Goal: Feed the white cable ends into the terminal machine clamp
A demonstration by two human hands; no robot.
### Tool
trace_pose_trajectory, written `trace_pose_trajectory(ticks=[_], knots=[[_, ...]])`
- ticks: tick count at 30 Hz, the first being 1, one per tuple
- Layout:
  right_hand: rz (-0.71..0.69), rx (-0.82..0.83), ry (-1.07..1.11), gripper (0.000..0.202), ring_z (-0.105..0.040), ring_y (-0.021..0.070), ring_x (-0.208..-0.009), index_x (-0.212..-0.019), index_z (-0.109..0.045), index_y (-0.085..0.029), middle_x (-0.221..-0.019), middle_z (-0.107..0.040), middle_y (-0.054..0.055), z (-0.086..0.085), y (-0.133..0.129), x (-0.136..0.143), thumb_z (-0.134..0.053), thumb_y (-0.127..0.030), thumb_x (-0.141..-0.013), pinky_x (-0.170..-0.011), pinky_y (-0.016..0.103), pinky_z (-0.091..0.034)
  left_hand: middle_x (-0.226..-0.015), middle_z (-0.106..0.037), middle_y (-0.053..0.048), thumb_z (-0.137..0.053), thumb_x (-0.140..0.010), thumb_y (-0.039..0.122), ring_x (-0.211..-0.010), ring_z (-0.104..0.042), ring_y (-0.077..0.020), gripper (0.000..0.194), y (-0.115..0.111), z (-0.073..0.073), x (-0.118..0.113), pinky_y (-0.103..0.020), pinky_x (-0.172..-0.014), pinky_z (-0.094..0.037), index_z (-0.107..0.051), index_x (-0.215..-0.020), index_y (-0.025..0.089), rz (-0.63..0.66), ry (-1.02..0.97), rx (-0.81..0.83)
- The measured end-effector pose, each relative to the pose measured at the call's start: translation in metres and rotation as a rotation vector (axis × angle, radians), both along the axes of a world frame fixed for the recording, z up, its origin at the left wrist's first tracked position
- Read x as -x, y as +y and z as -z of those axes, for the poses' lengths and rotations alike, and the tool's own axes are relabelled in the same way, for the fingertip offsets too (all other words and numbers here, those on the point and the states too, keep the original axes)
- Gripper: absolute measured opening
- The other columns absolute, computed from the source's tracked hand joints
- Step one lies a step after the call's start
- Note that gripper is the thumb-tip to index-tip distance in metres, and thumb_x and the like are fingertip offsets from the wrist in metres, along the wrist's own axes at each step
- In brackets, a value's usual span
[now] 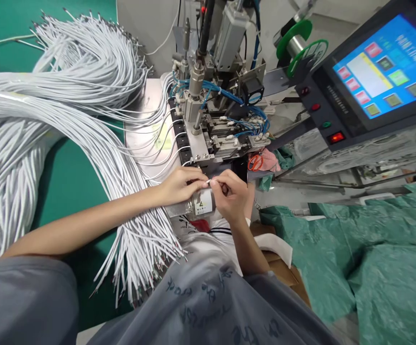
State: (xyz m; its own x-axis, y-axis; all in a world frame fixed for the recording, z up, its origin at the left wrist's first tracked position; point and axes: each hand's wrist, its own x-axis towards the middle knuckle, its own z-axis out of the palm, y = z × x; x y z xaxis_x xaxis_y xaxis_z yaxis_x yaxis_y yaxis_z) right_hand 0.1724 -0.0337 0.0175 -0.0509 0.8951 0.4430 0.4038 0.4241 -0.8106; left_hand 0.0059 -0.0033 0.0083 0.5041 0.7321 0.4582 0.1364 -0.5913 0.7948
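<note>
In front of the machine, my left hand [183,185] pinches the end of a white cable [208,181] between thumb and fingertips. My right hand [231,192] is closed at the same tip, thumb against forefinger; the wire end between them is too small to make out fully. Just below the fingers is a clear container with a white label [203,202]. Several white cables [164,165] curve from the big bundle into the black clamps [181,129] of the machine. Under my left forearm lies the bundle of white cables [96,139], its cut ends fanned toward my lap.
A machine [196,96] with cylinders and blue air hoses stands ahead. At right are a touchscreen panel [387,72] and a green wire spool [297,45]. Orange-handled scissors [255,162] lie by a pink cloth [270,160]. Green plastic sheeting [390,268] covers the right side.
</note>
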Motion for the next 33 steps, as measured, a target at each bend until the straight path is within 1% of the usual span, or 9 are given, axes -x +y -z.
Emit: trace_pose_trajectory(ticks=[2, 5, 10, 15, 19, 22, 26, 29, 33], knots=[[0.038, 0.001, 0.106, 0.014, -0.044, 0.0099, -0.054, -0.067, -0.062, -0.017, -0.060, -0.049, -0.002, 0.010, -0.001, 0.005, -0.057, -0.017, -0.080, -0.049, 0.025, -0.033, -0.064, -0.061, -0.002, -0.062, -0.082, 0.023, -0.057, -0.054, -0.0079, 0.014, 0.000, -0.001, -0.001, -0.018, -0.055, -0.043, -0.068, -0.078, 0.012, 0.007, -0.017, 0.103], [0.054, 0.021, 0.220, 0.013, -0.047, 0.0110, -0.056, -0.068, -0.063, -0.018, -0.061, -0.051, -0.001, 0.020, -0.002, 0.010, -0.058, -0.018, -0.080, -0.050, 0.026, -0.035, -0.062, -0.061, -0.002, -0.063, -0.081, 0.025, -0.054, -0.053, -0.0077, 0.015, -0.001, -0.003, -0.002, -0.018, -0.051, -0.042, -0.069, -0.076, 0.012, -0.007, -0.017, 0.203], [0.093, 0.095, 0.272, 0.012, -0.050, 0.0122, -0.059, -0.069, -0.064, -0.019, -0.064, -0.056, 0.000, 0.021, -0.004, 0.015, -0.060, -0.022, -0.080, -0.054, 0.027, -0.039, -0.058, -0.057, -0.001, -0.062, -0.081, 0.025, -0.051, -0.049, -0.0066, 0.019, -0.001, -0.005, -0.003, -0.017, -0.048, -0.039, -0.067, -0.069, 0.011, -0.070, -0.033, 0.123], [0.140, 0.108, 0.268, 0.013, -0.049, 0.0114, -0.056, -0.069, -0.064, -0.019, -0.063, -0.056, 0.000, 0.017, -0.008, 0.017, -0.060, -0.024, -0.080, -0.051, 0.026, -0.038, -0.057, -0.055, -0.001, -0.061, -0.082, 0.025, -0.050, -0.046, -0.0066, 0.020, 0.001, -0.005, -0.002, -0.018, -0.047, -0.037, -0.065, -0.069, 0.012, -0.053, -0.077, 0.032], [0.048, 0.075, 0.109, 0.010, -0.047, 0.0103, -0.055, -0.070, -0.065, -0.018, -0.062, -0.055, 0.000, 0.005, -0.006, 0.006, -0.060, -0.019, -0.079, -0.050, 0.025, -0.036, -0.064, -0.057, -0.003, -0.055, -0.086, 0.022, -0.058, -0.050, -0.0093, 0.016, 0.005, 0.002, 0.002, -0.020, -0.052, -0.040, -0.068, -0.083, 0.013, -0.012, -0.012, -0.109], [-0.059, 0.193, 0.022, 0.012, -0.043, 0.0086, -0.051, -0.068, -0.065, -0.017, -0.061, -0.053, -0.001, -0.005, -0.002, -0.004, -0.061, -0.020, -0.079, -0.048, 0.024, -0.034, -0.069, -0.057, -0.005, -0.052, -0.087, 0.018, -0.062, -0.052, -0.0106, 0.017, 0.007, 0.007, 0.007, -0.021, -0.054, -0.041, -0.068, -0.091, 0.014, 0.029, 0.061, -0.187], [-0.142, 0.334, 0.075, 0.016, -0.042, 0.0077, -0.050, -0.064, -0.062, -0.016, -0.061, -0.052, -0.002, -0.007, 0.001, -0.010, -0.060, -0.022, -0.078, -0.047, 0.023, -0.032, -0.071, -0.059, -0.006, -0.052, -0.087, 0.017, -0.063, -0.053, -0.0107, 0.016, 0.007, 0.008, 0.007, -0.021, -0.055, -0.042, -0.067, -0.088, 0.013, 0.036, 0.089, -0.232], [-0.167, 0.329, 0.163, 0.014, -0.045, 0.0089, -0.053, -0.066, -0.063, -0.017, -0.063, -0.052, -0.001, -0.002, 0.001, -0.008, -0.061, -0.023, -0.078, -0.048, 0.024, -0.033, -0.069, -0.061, -0.005, -0.052, -0.088, 0.020, -0.062, -0.055, -0.0104, 0.017, 0.005, 0.004, 0.004, -0.020, -0.055, -0.043, -0.067, -0.083, 0.013, 0.023, 0.064, -0.198], [-0.072, 0.142, 0.223, 0.008, -0.047, 0.0111, -0.057, -0.068, -0.067, -0.020, -0.062, -0.053, -0.001, 0.003, -0.004, 0.000, -0.063, -0.019, -0.076, -0.053, 0.027, -0.037, -0.064, -0.062, -0.003, -0.057, -0.085, 0.023, -0.057, -0.056, -0.0093, 0.017, 0.001, -0.003, 0.000, -0.019, -0.052, -0.044, -0.067, -0.076, 0.013, 0.009, -0.031, 0.003]])
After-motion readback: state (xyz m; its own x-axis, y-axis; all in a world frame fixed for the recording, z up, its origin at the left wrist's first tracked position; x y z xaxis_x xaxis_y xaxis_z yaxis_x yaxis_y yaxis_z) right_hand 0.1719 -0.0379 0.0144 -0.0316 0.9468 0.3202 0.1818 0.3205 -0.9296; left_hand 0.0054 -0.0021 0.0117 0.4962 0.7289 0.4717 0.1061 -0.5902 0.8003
